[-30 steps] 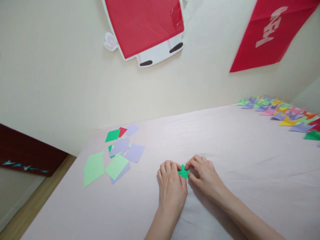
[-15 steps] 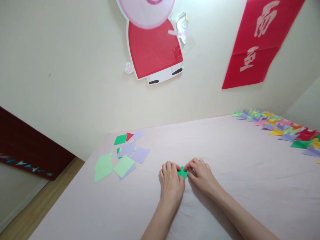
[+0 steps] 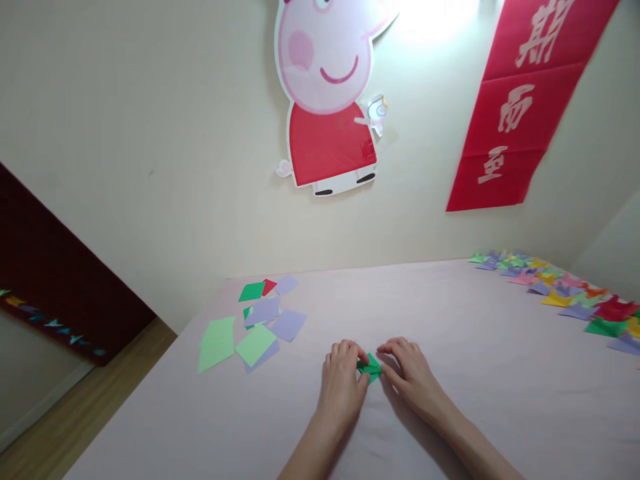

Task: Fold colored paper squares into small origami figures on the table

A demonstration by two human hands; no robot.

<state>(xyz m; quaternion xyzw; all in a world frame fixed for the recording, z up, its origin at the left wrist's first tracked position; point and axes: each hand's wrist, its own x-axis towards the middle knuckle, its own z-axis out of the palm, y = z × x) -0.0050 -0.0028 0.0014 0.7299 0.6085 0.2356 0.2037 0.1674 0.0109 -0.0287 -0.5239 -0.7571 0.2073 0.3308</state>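
Observation:
A small, partly folded piece of green paper lies on the pale pink table between my two hands. My left hand has its fingers curled and pinches the paper's left side. On the right side, my right hand presses the paper with bent fingertips. Both forearms reach in from the bottom edge.
Loose square sheets in green, lilac and red lie scattered at the table's left. Several folded paper figures in many colours line the right side. A cartoon pig cutout and a red banner hang on the wall. Wooden floor shows at left.
The view has tilted upward, so more of the wall shows and the table sits lower. Both hands stay on the green paper, which now looks a little more folded.

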